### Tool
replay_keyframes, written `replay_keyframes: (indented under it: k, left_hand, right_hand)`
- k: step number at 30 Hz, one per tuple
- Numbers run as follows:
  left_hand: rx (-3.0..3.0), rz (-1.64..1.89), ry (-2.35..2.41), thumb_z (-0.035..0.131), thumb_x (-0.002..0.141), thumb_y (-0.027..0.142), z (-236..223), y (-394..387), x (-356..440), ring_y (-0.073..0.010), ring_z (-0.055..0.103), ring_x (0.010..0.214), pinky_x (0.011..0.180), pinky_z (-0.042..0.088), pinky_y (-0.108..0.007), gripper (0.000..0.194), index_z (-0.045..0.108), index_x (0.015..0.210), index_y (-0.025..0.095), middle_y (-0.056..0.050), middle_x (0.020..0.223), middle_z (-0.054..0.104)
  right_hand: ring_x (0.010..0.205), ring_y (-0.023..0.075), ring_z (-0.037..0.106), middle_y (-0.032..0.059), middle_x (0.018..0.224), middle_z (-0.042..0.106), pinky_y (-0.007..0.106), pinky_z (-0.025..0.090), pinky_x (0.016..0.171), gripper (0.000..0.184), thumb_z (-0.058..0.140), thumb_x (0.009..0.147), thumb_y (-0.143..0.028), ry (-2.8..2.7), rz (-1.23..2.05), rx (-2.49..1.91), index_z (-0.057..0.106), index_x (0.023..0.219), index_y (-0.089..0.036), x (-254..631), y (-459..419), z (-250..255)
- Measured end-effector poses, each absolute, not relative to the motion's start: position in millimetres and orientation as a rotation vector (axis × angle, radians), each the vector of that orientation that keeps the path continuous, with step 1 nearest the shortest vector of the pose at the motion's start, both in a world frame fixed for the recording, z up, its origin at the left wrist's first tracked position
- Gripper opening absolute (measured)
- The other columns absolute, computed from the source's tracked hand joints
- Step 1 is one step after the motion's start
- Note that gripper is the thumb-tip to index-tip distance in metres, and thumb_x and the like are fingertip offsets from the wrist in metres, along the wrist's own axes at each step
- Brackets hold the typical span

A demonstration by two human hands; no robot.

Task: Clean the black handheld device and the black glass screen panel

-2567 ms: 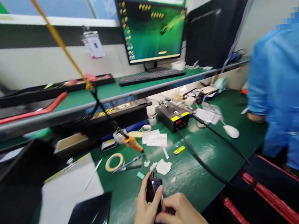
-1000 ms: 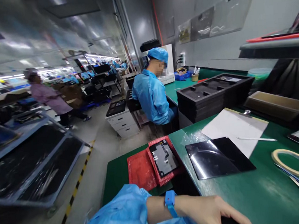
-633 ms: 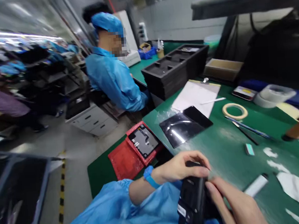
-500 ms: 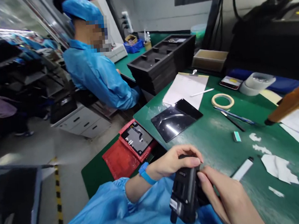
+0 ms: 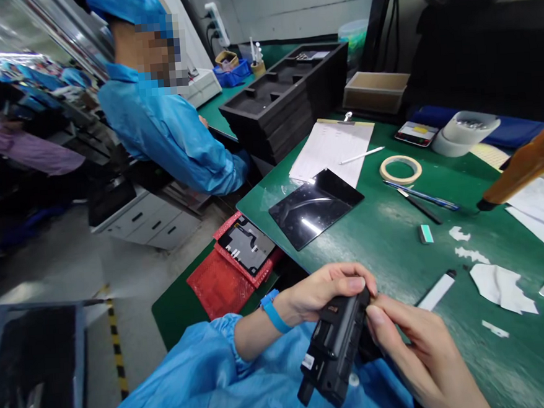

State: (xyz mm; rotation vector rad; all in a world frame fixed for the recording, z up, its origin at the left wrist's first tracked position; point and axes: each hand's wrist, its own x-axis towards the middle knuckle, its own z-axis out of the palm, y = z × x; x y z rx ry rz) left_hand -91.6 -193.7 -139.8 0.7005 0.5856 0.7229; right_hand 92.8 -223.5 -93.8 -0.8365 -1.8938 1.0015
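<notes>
A boxy black handheld device [image 5: 332, 343] is tilted above my lap, a short stub and a small white label at its lower end. My left hand [image 5: 327, 290] wraps around the device's upper end, thumb pressed on the top. At the upper right edge, my right hand [image 5: 406, 334] is closed, with thumb and forefinger pinching the device's side; the exact spot between the fingertips is hidden. Dark material shows beneath my right palm, but I cannot tell whether it belongs to the device. On the bench beyond lies a glossy black screen panel [image 5: 316, 208].
A red bubble-wrap pouch [image 5: 221, 282] with a tablet-like part lies left of the bench corner. The bench holds a clipboard [image 5: 331, 150], tape roll [image 5: 400, 169], white marker [image 5: 437, 290], torn white pieces [image 5: 501, 287] and orange tool [image 5: 525, 164]. A co-worker in blue [image 5: 164, 131] sits behind stacked black trays [image 5: 287, 97].
The view has shifted slightly. The device has turned a little in my hands, its lower end swinging left. Both hands keep their hold at its upper end.
</notes>
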Motion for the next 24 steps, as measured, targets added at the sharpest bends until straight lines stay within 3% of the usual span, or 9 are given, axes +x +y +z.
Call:
replay_keyframes:
  k: [11,15,19,22,24]
  left_hand:
    - [0.789,0.703,0.575,0.099,0.071,0.086,-137,-194,-89,-0.0071,0.048,0.055,0.056,0.045,-0.020,0.077,0.067,0.089,0.018,0.005,0.073,0.057]
    - [0.891,0.739,0.620,0.097,0.072,0.087,-135,-191,-91,-0.0092,0.052,0.065,0.066,0.047,-0.022,0.076,0.069,0.086,0.017,0.003,0.079,0.060]
    - [1.062,0.751,0.613,0.100,0.078,0.076,-125,-190,-97,-0.0138,0.056,0.078,0.079,0.047,-0.025,0.065,0.076,0.085,0.017,0.001,0.082,0.063]
    - [1.194,0.717,0.557,0.097,0.091,0.063,-124,-194,-102,-0.0137,0.052,0.077,0.072,0.040,-0.024,0.049,0.079,0.091,0.017,0.001,0.084,0.063]
    - [1.359,0.668,0.645,0.090,0.094,0.070,-132,-195,-105,-0.0154,0.054,0.078,0.073,0.041,-0.024,0.051,0.081,0.093,0.020,0.001,0.086,0.064]
  right_hand:
    - [0.049,0.0102,0.038,-0.0038,0.059,0.042,0.024,0.031,0.045,0.069,0.052,0.120,-0.068,-1.741,1.180,-0.997,0.050,0.068,-0.023,95,-235,-99]
    - [0.053,0.0108,0.038,-0.0035,0.061,0.045,0.025,0.030,0.048,0.068,0.063,0.115,-0.071,-1.544,1.417,-1.020,0.057,0.069,-0.022,98,-242,-109]
    - [0.055,0.0093,0.038,-0.0055,0.061,0.046,0.024,0.036,0.054,0.074,0.077,0.097,-0.088,-1.225,1.852,-1.018,0.055,0.072,-0.022,98,-251,-120]
    - [0.050,0.0064,0.037,-0.0073,0.058,0.045,0.021,0.035,0.052,0.085,0.079,0.083,-0.101,-1.150,1.860,-1.113,0.048,0.070,-0.024,96,-259,-129]
    - [0.048,0.0064,0.041,-0.0067,0.057,0.048,0.020,0.036,0.049,0.088,0.079,0.075,-0.106,-1.104,1.857,-1.180,0.047,0.070,-0.024,95,-263,-135]
